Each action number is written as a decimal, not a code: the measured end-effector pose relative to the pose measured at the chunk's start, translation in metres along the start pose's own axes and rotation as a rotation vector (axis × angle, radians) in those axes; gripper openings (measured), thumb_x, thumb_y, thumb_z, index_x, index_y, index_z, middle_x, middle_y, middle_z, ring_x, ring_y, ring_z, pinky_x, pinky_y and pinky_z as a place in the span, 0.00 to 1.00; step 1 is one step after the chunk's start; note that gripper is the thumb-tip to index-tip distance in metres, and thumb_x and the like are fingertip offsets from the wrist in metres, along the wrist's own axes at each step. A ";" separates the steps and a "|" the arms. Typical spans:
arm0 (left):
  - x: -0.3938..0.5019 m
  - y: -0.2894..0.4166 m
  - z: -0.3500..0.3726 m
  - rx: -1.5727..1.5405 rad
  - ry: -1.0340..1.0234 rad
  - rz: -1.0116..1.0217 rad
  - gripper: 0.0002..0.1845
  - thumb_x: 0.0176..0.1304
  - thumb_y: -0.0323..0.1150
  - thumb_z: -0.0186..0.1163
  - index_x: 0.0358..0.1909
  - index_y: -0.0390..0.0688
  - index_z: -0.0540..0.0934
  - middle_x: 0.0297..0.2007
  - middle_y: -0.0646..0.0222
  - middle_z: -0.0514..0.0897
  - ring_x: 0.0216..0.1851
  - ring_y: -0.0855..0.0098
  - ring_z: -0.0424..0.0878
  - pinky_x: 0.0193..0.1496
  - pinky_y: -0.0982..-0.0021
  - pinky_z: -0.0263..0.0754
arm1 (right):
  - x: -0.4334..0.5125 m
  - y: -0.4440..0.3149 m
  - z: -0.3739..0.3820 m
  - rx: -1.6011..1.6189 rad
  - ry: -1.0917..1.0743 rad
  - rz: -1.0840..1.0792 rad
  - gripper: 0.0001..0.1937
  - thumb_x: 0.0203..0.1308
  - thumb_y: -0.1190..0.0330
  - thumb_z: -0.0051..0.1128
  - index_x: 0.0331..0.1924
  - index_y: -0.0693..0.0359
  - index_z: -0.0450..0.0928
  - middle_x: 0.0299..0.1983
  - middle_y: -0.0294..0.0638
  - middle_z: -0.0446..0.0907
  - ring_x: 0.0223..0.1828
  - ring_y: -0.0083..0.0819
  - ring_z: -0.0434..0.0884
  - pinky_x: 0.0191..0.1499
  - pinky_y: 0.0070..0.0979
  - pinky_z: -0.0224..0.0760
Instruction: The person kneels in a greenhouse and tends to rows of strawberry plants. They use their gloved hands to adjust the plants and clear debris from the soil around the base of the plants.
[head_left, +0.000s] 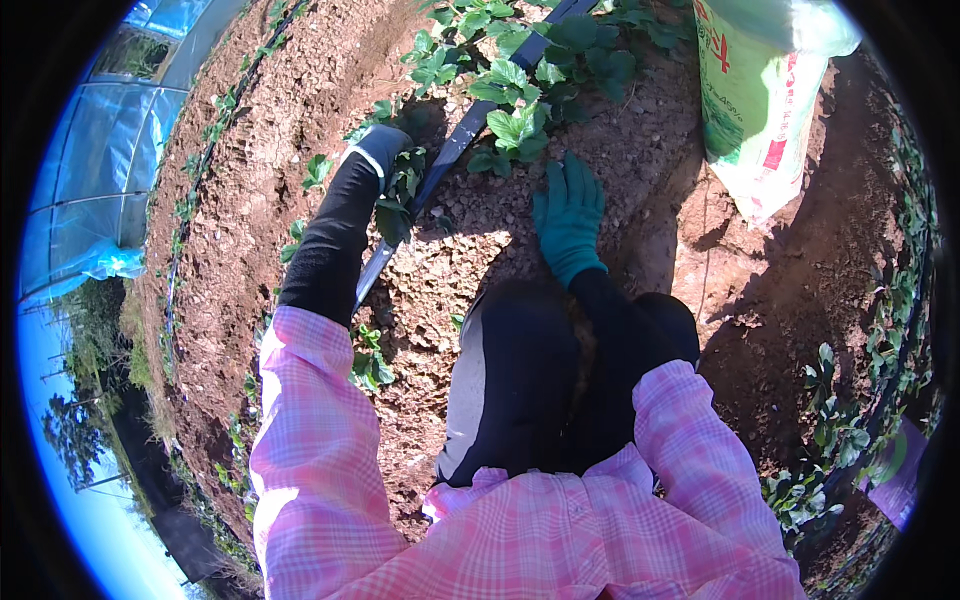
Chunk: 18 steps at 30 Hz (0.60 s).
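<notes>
My left hand (384, 147), in a pale grey glove, is down among the leaves on the far side of a black drip irrigation tape (454, 142). A clump of dark green leaves (403, 184) lies against its palm side; the fingers are hidden, so I cannot tell whether they grip it. My right hand (571, 214), in a teal glove, rests on the bare soil (465, 202) with its fingers stretched out and nothing in it. Just ahead of it grow leafy strawberry-like plants (521, 127), spreading over the tape.
A green and white printed sack (757, 97) stands at the upper right. Smaller seedlings (370, 360) dot the bed by my left arm. Another planted row (832, 427) runs along the right, with a purple bag (896, 472). A plastic-covered greenhouse (97, 150) stands at the left.
</notes>
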<state>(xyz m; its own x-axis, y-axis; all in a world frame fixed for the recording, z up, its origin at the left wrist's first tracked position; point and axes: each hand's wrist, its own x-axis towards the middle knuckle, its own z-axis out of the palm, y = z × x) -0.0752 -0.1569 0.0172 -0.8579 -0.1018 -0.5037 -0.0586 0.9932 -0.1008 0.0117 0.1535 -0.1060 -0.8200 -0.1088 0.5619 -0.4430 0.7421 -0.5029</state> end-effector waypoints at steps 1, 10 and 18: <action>-0.001 0.008 0.000 0.472 -0.017 0.188 0.15 0.63 0.34 0.59 0.48 0.45 0.86 0.47 0.54 0.87 0.49 0.57 0.86 0.53 0.63 0.80 | 0.001 0.000 0.001 -0.003 0.005 -0.007 0.29 0.61 0.61 0.60 0.66 0.58 0.68 0.70 0.50 0.64 0.70 0.53 0.64 0.70 0.55 0.54; -0.122 -0.010 0.021 0.021 0.329 0.111 0.21 0.60 0.27 0.59 0.56 0.48 0.82 0.47 0.56 0.86 0.50 0.55 0.83 0.55 0.59 0.77 | 0.002 0.006 -0.006 0.001 -0.038 -0.033 0.28 0.63 0.60 0.59 0.66 0.57 0.69 0.70 0.51 0.64 0.71 0.53 0.63 0.69 0.56 0.55; -0.123 -0.018 0.036 -1.521 0.222 0.192 0.22 0.64 0.16 0.58 0.61 0.36 0.76 0.46 0.68 0.84 0.44 0.73 0.83 0.48 0.70 0.81 | -0.001 0.002 -0.001 -0.034 -0.032 -0.002 0.28 0.62 0.59 0.60 0.65 0.57 0.69 0.70 0.50 0.64 0.70 0.53 0.64 0.69 0.56 0.54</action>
<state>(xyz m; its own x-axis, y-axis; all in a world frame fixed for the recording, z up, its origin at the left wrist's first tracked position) 0.0495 -0.1641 0.0501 -0.9608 -0.0974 -0.2596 -0.2705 0.1229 0.9549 0.0117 0.1555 -0.1066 -0.8305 -0.1314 0.5413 -0.4329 0.7638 -0.4788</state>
